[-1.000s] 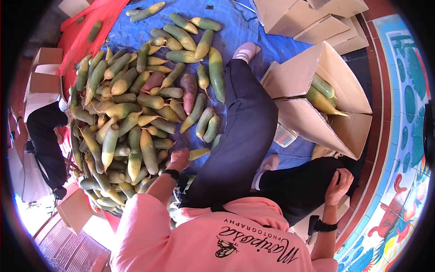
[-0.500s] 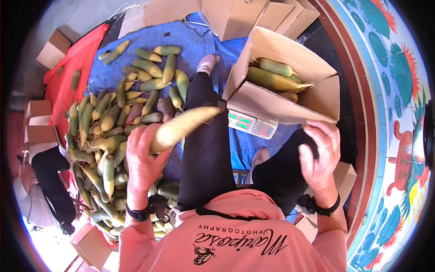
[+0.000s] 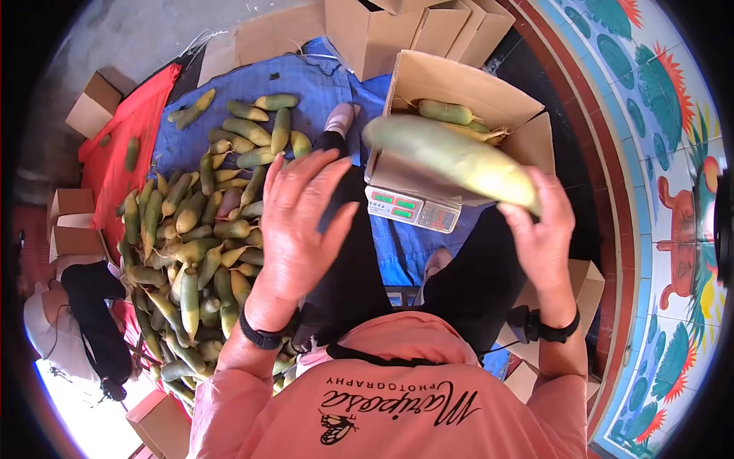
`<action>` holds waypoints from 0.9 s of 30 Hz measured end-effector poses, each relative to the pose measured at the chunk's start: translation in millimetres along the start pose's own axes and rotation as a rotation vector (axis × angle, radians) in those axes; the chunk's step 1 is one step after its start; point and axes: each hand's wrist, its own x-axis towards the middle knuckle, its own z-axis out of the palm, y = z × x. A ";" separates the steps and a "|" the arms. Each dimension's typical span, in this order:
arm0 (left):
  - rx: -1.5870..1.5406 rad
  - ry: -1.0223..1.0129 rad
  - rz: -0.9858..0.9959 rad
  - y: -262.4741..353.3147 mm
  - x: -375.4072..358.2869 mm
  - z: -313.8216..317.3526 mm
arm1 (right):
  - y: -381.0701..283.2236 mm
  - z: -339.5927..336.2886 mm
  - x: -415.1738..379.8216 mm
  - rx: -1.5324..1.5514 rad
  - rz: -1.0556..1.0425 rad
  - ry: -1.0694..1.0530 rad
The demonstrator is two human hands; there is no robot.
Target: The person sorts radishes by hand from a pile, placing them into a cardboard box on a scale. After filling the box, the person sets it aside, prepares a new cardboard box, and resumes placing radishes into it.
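Note:
My right hand (image 3: pixel 541 229) grips a large green radish (image 3: pixel 451 157) by its pale yellow end. The radish is slightly blurred and slants up to the left, in front of an open cardboard box (image 3: pixel 470 84). Inside that box lie other green radishes (image 3: pixel 446 112), partly hidden by the held one. My left hand (image 3: pixel 302 218) is held above my leg with fingers spread, holding nothing. A white digital scale (image 3: pixel 414 208) with lit green displays shows at the near side of the box.
On the left, a big pile of green radishes (image 3: pixel 189 289) covers a blue tarp (image 3: pixel 298 80) and part of a red cloth (image 3: pixel 138 107). More cardboard boxes (image 3: pixel 368 38) stand at the back. A painted tile wall (image 3: pixel 665 252) borders the right. Another person (image 3: pixel 92 306) sits at far left.
The radish that was in my left hand is now in my right hand, over the box side. My left hand has let go and opened.

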 end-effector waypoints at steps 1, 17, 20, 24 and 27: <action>-0.005 -0.027 -0.021 -9.6 -8.5 0.5 | 10.7 -6.7 -2.8 0.058 0.109 0.021; 0.241 -0.234 -0.065 -22.1 -59.9 -9.8 | -51.1 57.3 -17.5 0.473 -0.286 -0.262; 0.357 -0.104 -0.228 -58.0 -81.7 -26.2 | -28.8 31.6 14.5 0.344 -0.081 -0.302; 0.741 0.008 -0.448 -144.8 -129.7 -54.8 | 53.5 31.4 46.0 0.182 0.173 -0.057; 0.780 0.085 -0.493 -176.4 -149.7 -67.0 | 99.8 35.2 68.3 -0.042 0.203 -0.167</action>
